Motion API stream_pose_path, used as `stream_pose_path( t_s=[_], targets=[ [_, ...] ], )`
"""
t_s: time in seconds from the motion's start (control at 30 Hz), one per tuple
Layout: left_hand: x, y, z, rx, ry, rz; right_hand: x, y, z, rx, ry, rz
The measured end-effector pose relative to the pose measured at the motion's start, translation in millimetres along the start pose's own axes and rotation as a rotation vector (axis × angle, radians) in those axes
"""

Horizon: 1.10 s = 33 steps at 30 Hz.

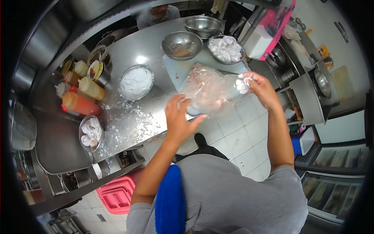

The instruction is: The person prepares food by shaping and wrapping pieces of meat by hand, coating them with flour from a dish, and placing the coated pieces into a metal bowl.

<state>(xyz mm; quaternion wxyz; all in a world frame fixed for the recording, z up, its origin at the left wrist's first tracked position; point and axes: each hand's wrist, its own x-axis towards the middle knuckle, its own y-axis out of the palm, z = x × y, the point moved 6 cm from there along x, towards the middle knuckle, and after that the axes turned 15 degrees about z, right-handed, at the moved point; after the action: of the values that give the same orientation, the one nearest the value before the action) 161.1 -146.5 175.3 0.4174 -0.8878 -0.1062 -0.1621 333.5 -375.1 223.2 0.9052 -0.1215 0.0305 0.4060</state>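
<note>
A clear plastic bag (pixel 206 87) with pale pinkish pieces inside, which look like raw meat, lies across the front of a cutting board (pixel 171 70). My right hand (pixel 261 89) is closed at the bag's right end, where the film stretches toward it. White powder cakes its fingertips, and the exact grip is partly hidden. At the bag's left side my left hand (pixel 179 119) has its fingers apart, close to the film. A bowl of white powder (pixel 136 82) stands left of the board. Behind the bag sits a bowl of white-coated pieces (pixel 226 49).
A metal bowl (pixel 182 45) stands on the board's far end, beside a colander (pixel 202 26). Squeeze bottles (pixel 91 89) line the left side, near a small bowl of coated pieces (pixel 91 132). Powder is scattered over the steel counter (pixel 128 121). A person (pixel 159 16) is across the counter.
</note>
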Motion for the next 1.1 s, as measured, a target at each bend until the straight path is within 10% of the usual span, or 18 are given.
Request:
stream_pose_path(
  t_s=[0.33,0.5,0.63,0.83,1.1],
  targets=[
    [75.6,56.9,-3.6,0.041,-0.112,0.081,38.3,31.5,-72.9,-0.676,-0.204,0.120],
    [92.5,38.3,-2.5,-0.056,-0.245,0.017,80.5,38.6,-111.9,-0.939,0.179,0.272],
    [92.9,36.9,-12.8,-0.037,-0.270,0.033,88.9,33.9,-107.0,-0.638,0.217,0.252],
    [71.5,51.0,-36.8,0.167,-0.126,0.114,73.9,50.8,-111.3,-1.065,-0.052,0.332],
    [73.8,55.3,-29.3,-0.019,-0.237,0.075,72.3,62.4,-98.8,-1.000,0.208,0.526]
  ],
)
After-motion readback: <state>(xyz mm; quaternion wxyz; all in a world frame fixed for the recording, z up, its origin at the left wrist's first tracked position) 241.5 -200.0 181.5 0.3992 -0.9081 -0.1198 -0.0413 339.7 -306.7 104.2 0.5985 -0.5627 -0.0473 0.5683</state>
